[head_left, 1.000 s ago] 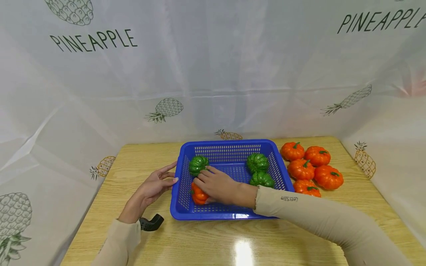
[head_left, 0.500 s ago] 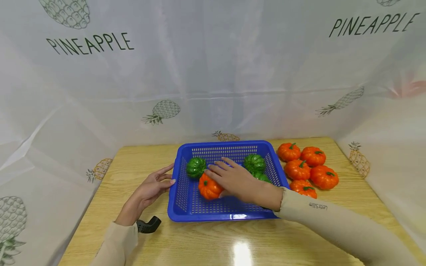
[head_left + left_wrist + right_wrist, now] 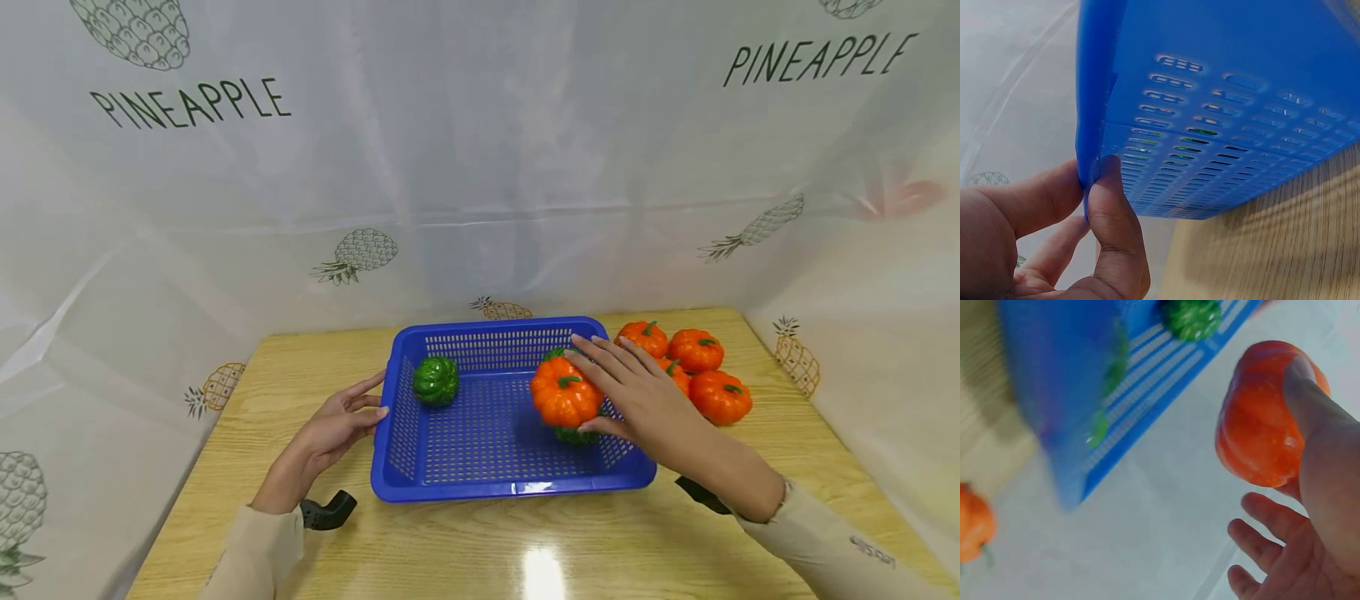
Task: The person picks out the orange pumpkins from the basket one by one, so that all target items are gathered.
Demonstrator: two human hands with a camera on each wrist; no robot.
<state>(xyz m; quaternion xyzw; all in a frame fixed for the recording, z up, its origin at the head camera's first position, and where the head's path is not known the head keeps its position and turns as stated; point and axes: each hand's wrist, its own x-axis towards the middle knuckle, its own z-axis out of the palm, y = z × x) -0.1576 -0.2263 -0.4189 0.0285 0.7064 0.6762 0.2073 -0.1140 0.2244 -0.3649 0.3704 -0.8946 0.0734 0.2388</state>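
Note:
A small orange pumpkin [image 3: 566, 392] is in my right hand [image 3: 652, 408], gripped between thumb and forefinger above the right part of the blue basket [image 3: 510, 490]. The right wrist view shows that pumpkin [image 3: 1260, 419] raised clear of the basket wall, the other fingers spread apart from it. My left hand [image 3: 337, 429] pinches the basket's left rim; in the left wrist view the thumb and a finger of this hand [image 3: 1104, 237] meet at the rim. One green pumpkin [image 3: 436, 381] sits at the basket's left. Others at the right, such as one green pumpkin [image 3: 576, 435], are partly hidden behind the held one.
Several orange pumpkins stand on the wooden table [image 3: 450, 542] to the basket's right, among them a front orange pumpkin [image 3: 720, 397]; the right hand partly covers this group. A pale curtain [image 3: 480, 167] printed with pineapples hangs behind and beside the table.
My right hand has lifted the orange pumpkin from the basket's left part and carried it to the right and up. My left hand has stayed at the rim.

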